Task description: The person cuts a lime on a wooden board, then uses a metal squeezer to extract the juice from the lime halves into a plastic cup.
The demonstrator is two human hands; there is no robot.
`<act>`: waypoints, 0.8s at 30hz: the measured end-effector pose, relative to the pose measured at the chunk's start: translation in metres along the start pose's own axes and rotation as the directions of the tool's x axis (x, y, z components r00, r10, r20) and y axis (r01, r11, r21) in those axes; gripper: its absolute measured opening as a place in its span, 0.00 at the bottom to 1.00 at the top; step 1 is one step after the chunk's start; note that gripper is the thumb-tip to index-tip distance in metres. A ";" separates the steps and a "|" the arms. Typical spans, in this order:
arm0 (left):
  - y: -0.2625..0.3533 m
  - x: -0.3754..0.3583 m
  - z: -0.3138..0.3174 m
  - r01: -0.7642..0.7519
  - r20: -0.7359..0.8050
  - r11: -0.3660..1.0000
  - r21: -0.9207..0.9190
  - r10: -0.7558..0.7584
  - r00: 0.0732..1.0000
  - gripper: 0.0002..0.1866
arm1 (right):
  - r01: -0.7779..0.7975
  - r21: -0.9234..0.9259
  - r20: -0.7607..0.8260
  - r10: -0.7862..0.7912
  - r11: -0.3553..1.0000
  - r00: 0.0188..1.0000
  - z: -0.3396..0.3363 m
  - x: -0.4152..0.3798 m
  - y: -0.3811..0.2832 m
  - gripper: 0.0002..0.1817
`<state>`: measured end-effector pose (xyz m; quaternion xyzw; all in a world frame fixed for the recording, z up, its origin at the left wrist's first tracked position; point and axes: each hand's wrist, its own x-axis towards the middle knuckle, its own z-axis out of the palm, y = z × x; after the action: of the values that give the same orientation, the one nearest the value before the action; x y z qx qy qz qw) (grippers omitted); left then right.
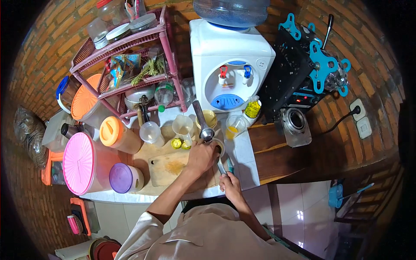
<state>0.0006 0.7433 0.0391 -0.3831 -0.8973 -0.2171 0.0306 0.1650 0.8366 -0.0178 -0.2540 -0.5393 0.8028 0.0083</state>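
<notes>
A metal citrus squeezer is spread open above the counter, one handle pointing up toward the water dispenser. My right hand is wrapped around its other handle, close to the counter's front edge. My left hand is at the squeezer's middle, fingers curled down by a round rim; what they pinch is hidden. Two cut yellow-green citrus pieces lie left of that hand. Below it is a wooden cutting board with a wet patch. A teal-handled tool, perhaps a knife, lies beside my right hand.
A plastic cup with yellow liquid stands behind my hands, near a clear measuring cup. Lidded containers, including a pink-topped one, crowd the left. Behind are a pink shelf rack, a water dispenser and a black machine.
</notes>
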 end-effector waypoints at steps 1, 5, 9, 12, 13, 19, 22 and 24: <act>0.000 0.000 -0.001 -0.034 0.018 0.999 0.024 0.034 0.999 0.08 | -0.001 0.012 0.002 0.001 1.000 1.000 0.001 0.001 0.000 0.12; -0.004 0.000 0.006 -0.062 0.125 0.994 0.089 0.051 0.991 0.10 | -0.008 -0.014 -0.015 0.008 1.000 1.000 -0.002 0.001 0.007 0.12; 0.000 0.001 0.006 -0.049 0.149 0.995 0.082 0.036 0.988 0.11 | -0.015 0.036 -0.015 0.016 0.999 1.000 -0.001 0.001 0.003 0.11; 0.003 0.003 0.002 -0.047 0.109 0.999 0.009 0.046 0.993 0.10 | 0.005 0.025 -0.014 -0.005 1.000 1.000 -0.005 0.003 0.006 0.11; 0.002 0.002 0.004 -0.068 0.123 0.996 0.052 0.061 0.991 0.10 | 0.025 0.014 -0.009 -0.025 1.000 1.000 -0.005 0.003 0.009 0.12; 0.009 0.004 0.001 -0.118 0.231 0.964 0.237 0.062 0.971 0.14 | 0.020 -0.044 -0.024 -0.021 0.999 1.000 -0.003 0.002 0.003 0.11; 0.010 0.005 0.004 -0.101 0.256 0.959 0.266 0.030 0.966 0.13 | 0.023 -0.063 -0.007 -0.024 0.998 1.000 -0.003 0.002 0.004 0.11; 0.009 0.006 0.007 -0.091 0.279 0.955 0.282 0.009 0.960 0.13 | 0.028 -0.062 0.005 -0.028 0.998 1.000 -0.004 0.002 0.003 0.11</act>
<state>0.0036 0.7553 0.0369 -0.4237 -0.9049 -0.0258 -0.0323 0.1655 0.8389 -0.0225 -0.2451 -0.5675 0.7860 0.0107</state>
